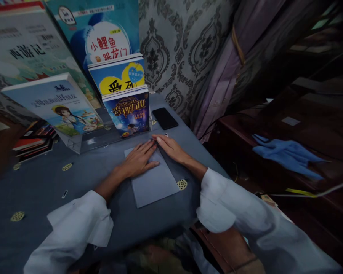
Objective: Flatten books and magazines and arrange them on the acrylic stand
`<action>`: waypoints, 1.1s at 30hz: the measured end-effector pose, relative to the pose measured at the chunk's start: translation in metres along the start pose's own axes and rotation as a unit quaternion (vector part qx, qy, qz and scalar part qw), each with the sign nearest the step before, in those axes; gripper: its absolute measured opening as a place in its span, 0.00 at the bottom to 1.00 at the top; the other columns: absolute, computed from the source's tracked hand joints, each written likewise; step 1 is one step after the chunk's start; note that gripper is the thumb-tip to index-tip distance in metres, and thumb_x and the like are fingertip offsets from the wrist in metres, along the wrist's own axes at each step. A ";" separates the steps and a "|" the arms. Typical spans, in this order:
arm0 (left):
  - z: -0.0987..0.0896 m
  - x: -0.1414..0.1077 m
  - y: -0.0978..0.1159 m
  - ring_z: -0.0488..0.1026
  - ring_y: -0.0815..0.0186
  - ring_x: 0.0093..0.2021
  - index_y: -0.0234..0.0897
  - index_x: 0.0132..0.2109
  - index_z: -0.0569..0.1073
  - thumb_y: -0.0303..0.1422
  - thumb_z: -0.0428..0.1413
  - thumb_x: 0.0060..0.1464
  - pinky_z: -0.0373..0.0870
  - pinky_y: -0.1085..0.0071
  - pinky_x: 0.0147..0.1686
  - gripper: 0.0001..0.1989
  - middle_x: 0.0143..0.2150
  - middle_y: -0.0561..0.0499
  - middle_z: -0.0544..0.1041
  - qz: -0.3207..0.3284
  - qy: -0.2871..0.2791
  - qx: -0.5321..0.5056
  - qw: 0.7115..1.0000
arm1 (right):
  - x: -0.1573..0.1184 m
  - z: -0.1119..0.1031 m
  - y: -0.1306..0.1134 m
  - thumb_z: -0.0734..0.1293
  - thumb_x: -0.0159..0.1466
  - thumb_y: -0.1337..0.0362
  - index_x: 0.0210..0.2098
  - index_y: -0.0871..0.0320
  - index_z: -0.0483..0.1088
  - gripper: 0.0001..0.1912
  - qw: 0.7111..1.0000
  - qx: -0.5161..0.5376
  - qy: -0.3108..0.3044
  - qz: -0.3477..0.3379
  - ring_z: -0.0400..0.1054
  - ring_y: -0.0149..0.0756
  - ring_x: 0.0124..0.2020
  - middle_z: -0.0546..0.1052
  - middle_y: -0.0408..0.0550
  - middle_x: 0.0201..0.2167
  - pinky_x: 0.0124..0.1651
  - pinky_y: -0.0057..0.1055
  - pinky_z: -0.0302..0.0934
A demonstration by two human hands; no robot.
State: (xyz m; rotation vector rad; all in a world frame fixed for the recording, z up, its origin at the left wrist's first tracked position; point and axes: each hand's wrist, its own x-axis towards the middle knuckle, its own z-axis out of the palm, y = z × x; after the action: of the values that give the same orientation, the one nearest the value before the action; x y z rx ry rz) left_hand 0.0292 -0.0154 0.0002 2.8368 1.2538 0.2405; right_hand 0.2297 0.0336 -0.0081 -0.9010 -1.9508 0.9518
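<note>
A pale grey-white sheet of paper [156,184], seemingly folded, lies flat on the table in front of me. My left hand [138,158] rests palm down on its upper part, fingers stretched out and thumb apart. At the far right corner of the paper is my right hand [170,147], its thumb and fingers drawn together at the edge beside my left fingertips. The paper's far edge is partly hidden under both hands. Just beyond them stands a dark blue book [128,114] with gold lettering.
A black phone [165,118] lies near the table's right edge. Other books, including a yellow-and-blue one [103,78] and a light-blue one [54,102], stand on clear holders. Further left is a stack of books [36,144]. A blue cloth [286,152] hangs over dark furniture at right.
</note>
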 end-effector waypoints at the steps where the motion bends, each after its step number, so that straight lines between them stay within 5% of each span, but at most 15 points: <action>1: 0.000 0.000 0.000 0.51 0.53 0.74 0.32 0.71 0.55 0.57 0.36 0.67 0.51 0.53 0.69 0.39 0.73 0.37 0.56 -0.003 -0.006 0.001 1.000 | 0.000 0.000 0.000 0.52 0.71 0.39 0.59 0.55 0.72 0.34 1.000 0.000 0.001 -0.001 0.70 0.45 0.59 0.76 0.54 0.58 0.64 0.48 0.61; 12: -0.003 0.000 0.002 0.56 0.56 0.72 0.33 0.70 0.58 0.54 0.39 0.68 0.49 0.52 0.70 0.35 0.70 0.38 0.62 -0.004 0.001 -0.026 1.000 | -0.002 0.001 -0.003 0.53 0.71 0.41 0.58 0.55 0.73 0.32 1.000 0.006 0.002 0.000 0.71 0.45 0.58 0.77 0.54 0.57 0.63 0.48 0.61; 20: -0.005 -0.002 0.004 0.66 0.56 0.66 0.35 0.66 0.65 0.47 0.42 0.70 0.56 0.53 0.68 0.27 0.65 0.41 0.70 0.026 0.032 -0.023 0.999 | -0.002 -0.001 -0.008 0.53 0.71 0.40 0.55 0.56 0.75 0.33 1.000 0.014 -0.004 -0.006 0.76 0.45 0.50 0.82 0.53 0.46 0.58 0.46 0.65; 33: -0.007 -0.005 0.012 0.68 0.56 0.64 0.34 0.64 0.68 0.40 0.44 0.70 0.61 0.53 0.66 0.23 0.62 0.42 0.73 0.062 0.043 -0.027 0.997 | -0.003 -0.001 -0.007 0.52 0.71 0.39 0.48 0.58 0.78 0.35 0.999 -0.029 -0.018 -0.019 0.77 0.45 0.48 0.83 0.55 0.44 0.52 0.44 0.69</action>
State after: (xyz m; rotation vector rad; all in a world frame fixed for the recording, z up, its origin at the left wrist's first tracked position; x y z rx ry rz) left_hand 0.0337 -0.0274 0.0076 2.8900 1.0689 0.3982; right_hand 0.2304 0.0276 -0.0025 -0.8824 -2.0290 0.8993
